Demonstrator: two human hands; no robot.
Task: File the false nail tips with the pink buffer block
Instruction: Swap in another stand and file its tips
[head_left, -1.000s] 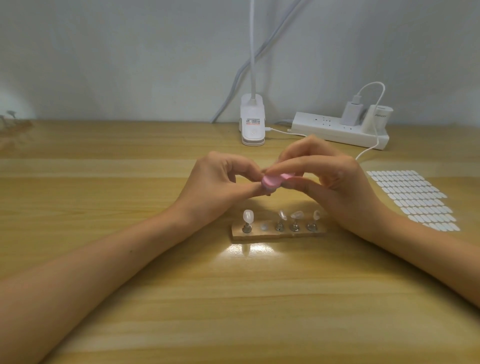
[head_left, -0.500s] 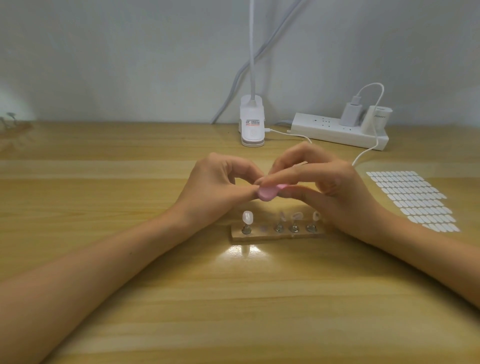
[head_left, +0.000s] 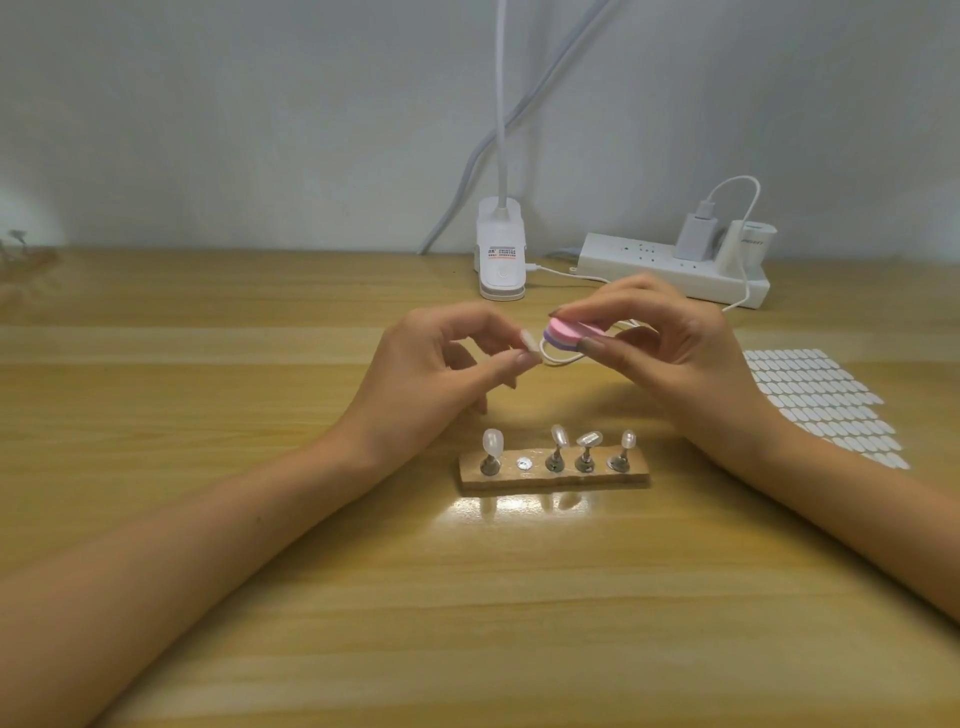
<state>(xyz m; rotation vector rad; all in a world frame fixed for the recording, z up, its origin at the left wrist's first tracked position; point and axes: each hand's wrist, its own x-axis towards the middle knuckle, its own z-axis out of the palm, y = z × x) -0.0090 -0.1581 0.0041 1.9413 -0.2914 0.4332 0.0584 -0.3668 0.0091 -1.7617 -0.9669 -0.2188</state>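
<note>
My left hand (head_left: 431, 364) pinches a nail tip (head_left: 528, 340) just beside the pink buffer (head_left: 574, 332) gripped in my right hand (head_left: 670, 358) above the table (head_left: 208, 467); heavy strokes could flick the small tip loose.

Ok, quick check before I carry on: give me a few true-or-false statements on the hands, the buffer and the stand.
1. The right hand grips the pink buffer block. True.
2. The left hand holds nothing. False: its fingers pinch a nail tip.
3. The wooden stand carries five tips. False: four mounted tips and one empty spot.
4. The sticker sheet lies on the stand's right. True.
</note>
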